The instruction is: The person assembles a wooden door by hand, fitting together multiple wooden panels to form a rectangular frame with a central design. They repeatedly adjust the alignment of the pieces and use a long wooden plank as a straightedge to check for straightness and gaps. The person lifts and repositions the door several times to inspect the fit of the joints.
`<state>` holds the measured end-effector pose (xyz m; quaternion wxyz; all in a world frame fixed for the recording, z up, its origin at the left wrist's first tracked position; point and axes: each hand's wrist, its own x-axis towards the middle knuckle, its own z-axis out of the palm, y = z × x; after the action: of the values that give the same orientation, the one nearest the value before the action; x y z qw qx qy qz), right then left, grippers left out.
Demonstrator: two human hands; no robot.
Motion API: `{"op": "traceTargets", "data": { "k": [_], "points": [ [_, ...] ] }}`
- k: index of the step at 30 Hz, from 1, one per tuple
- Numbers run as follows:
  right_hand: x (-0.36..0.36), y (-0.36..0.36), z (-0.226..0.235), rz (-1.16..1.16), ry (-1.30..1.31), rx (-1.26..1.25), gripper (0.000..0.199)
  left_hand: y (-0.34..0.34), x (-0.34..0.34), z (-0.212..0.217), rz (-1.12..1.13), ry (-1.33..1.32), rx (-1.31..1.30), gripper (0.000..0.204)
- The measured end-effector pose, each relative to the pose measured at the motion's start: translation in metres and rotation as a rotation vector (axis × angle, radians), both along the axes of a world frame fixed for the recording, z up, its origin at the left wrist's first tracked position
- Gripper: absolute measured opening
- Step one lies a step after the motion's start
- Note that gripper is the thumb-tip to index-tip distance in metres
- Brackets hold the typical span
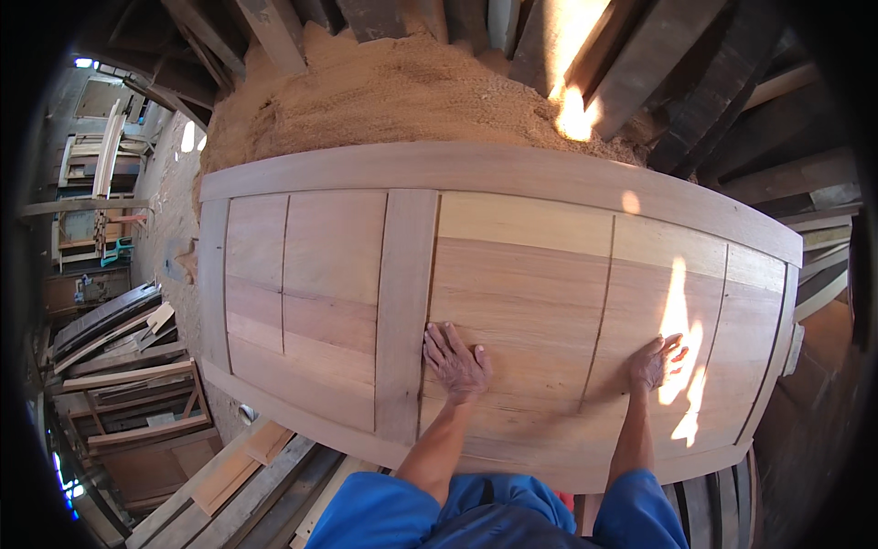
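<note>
A large wooden door [512,302] lies flat in front of me, with a pale frame and inset panels split by dark grooves. My left hand [457,366] rests on it with fingers spread, the fingertips next to the wide crosspiece [405,311]. Further right, my right hand [651,364] is at the panel beside a patch of sunlight, its fingers curled in. Whether anything is inside those fingers cannot be made out. Both forearms reach up from blue sleeves.
Brown sawdust [393,91] is heaped beyond the door's far edge, with dark timber boards [649,73] leaning behind it. Wooden planks [238,485] lie under the near left side. Stacked wooden frames [137,403] stand at the left. A dirt floor [169,201] runs past them.
</note>
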<state>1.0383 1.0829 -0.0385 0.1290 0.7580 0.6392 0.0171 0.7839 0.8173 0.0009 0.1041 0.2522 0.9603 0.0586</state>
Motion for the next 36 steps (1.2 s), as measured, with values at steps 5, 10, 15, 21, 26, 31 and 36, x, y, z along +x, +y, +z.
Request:
{"op": "traceTargets", "data": {
  "k": [5, 10, 15, 21, 26, 31, 36],
  "points": [
    [0.0, 0.002, 0.004, 0.0, 0.118, -0.095, 0.067, 0.001, 0.002, 0.0, -0.004, 0.014, -0.004, 0.078],
    [-0.007, 0.003, 0.008, -0.035, 0.093, -0.047, 0.067, 0.003, 0.004, 0.0, -0.023, 0.032, -0.028, 0.078],
    [0.003, 0.001, -0.003, -0.049, 0.133, 0.056, 0.065, -0.001, 0.004, -0.008, -0.043, 0.066, -0.088, 0.078],
    [-0.01, 0.004, 0.027, -0.091, 0.333, 0.056, 0.066, -0.005, 0.006, -0.017, -0.068, 0.141, -0.083, 0.076],
    [0.009, 0.003, -0.005, -0.002, 0.289, 0.159, 0.066, -0.001, 0.008, -0.017, -0.077, 0.17, -0.084, 0.074],
    [0.012, 0.002, -0.014, -0.039, 0.281, 0.158, 0.07, 0.005, 0.012, -0.007, -0.074, 0.169, -0.108, 0.074],
    [0.002, 0.005, 0.01, -0.097, 0.326, 0.114, 0.07, 0.005, 0.012, -0.01, -0.057, 0.17, -0.121, 0.075]
  ]
}}
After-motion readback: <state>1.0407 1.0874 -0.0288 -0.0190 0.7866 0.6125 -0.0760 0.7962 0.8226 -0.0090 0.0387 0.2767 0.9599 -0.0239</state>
